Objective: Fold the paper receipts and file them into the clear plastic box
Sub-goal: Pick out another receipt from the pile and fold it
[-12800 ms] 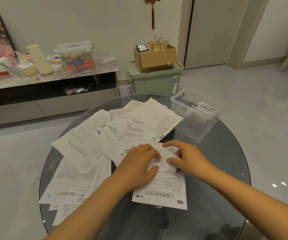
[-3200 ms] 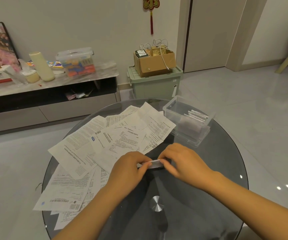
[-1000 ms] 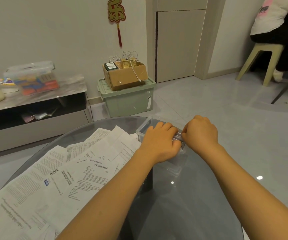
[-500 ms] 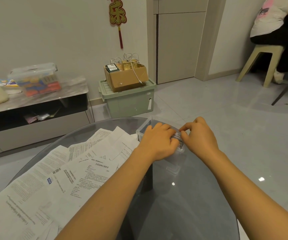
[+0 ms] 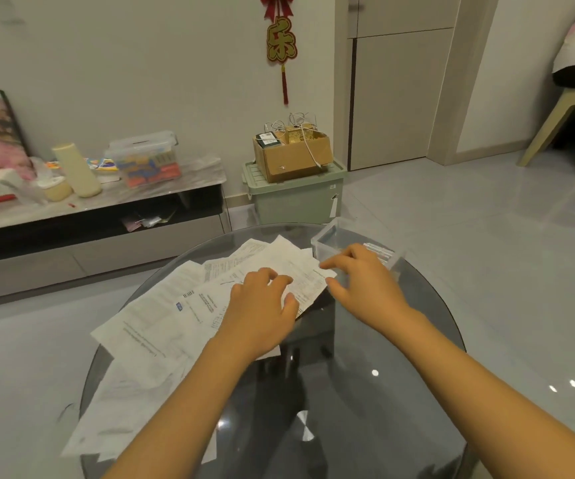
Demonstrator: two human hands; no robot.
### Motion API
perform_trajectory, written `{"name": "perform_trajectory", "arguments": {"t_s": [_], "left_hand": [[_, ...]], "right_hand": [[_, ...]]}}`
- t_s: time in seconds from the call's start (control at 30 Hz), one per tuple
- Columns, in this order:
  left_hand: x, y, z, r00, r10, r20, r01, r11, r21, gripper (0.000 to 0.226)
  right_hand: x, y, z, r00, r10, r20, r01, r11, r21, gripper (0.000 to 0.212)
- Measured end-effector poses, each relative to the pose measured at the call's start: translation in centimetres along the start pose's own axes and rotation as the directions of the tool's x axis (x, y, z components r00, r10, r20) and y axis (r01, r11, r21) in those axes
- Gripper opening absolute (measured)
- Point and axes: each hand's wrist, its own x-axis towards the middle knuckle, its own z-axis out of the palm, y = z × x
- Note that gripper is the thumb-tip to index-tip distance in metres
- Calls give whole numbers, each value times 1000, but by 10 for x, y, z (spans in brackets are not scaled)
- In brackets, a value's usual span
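On the round glass table [image 5: 400,392], loose receipts [image 5: 161,326] fan across its left half; the clear plastic box [image 5: 327,242] sits at the far edge with folded slips inside. Our left hand [image 5: 258,312] rests spread on the top sheet and our right hand [image 5: 365,285] hovers open, pinching nothing. The printed white paper looks thin and limp, so we would lift it by a corner.

Papers [image 5: 161,326] spread on the table [image 5: 365,392], box [image 5: 334,242] behind them to the right, hands over both
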Motion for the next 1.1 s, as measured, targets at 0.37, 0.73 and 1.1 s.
{"name": "perform_trajectory", "arguments": {"t_s": [0.37,0.73,1.1], "left_hand": [[-61,-62,21,933,-218,287,220,975,27,65],[-52,-68,37,965,-71,254,62,997,42,53],[-58,-58,26,989,-30,146,60,976,-210,21]], "right_hand": [[-40,-24,46,931,-43,361,66,997,-50,35],[-27,-27,67,868,-114,483,175,981,-81,55],[-32,-32,62,803,-84,590,74,996,42,12]]}}
